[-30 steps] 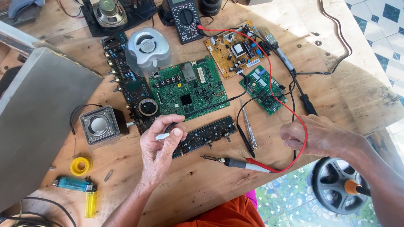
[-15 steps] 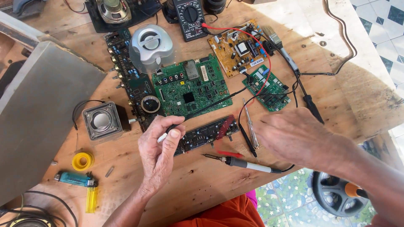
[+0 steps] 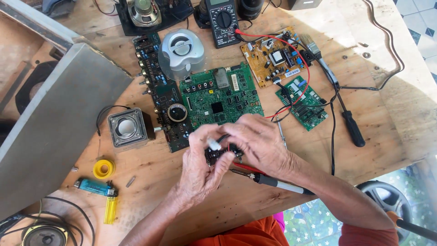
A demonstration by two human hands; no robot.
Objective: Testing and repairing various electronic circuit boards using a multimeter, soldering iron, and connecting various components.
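A wooden tabletop (image 3: 191, 191) fills the view, seen from above and crowded with electronics. A large grey metal panel (image 3: 59, 132) lies tilted along its left edge. Near the middle sits a green main circuit board (image 3: 221, 98), with a long dark audio board (image 3: 159, 91) carrying knobs just to its left. Toward the far edge lie a tan power supply board (image 3: 273, 61), a black multimeter (image 3: 223, 23) and a grey dome-shaped speaker (image 3: 182, 50). A smaller green circuit board (image 3: 302, 102) rests right of the main board, with red and black test leads looping over it. A small square speaker (image 3: 127, 128) stands between the metal panel and the audio board. A black-handled screwdriver (image 3: 353, 127) lies toward the right edge. Near the front left corner are a yellow roll of tape (image 3: 104, 169), a blue lighter (image 3: 91, 186) and a yellow lighter (image 3: 110, 207).

At the front centre, both hands meet just over a small dark circuit board (image 3: 218, 155). The left hand (image 3: 205, 168) pinches a small white part (image 3: 213, 145) between thumb and fingertips in a narrow grip. The right hand (image 3: 257, 141) curls in against it, fingers touching the same part and the board's edge; its own grip cannot be told. A soldering iron (image 3: 273, 181) lies on the tabletop just below the right wrist.
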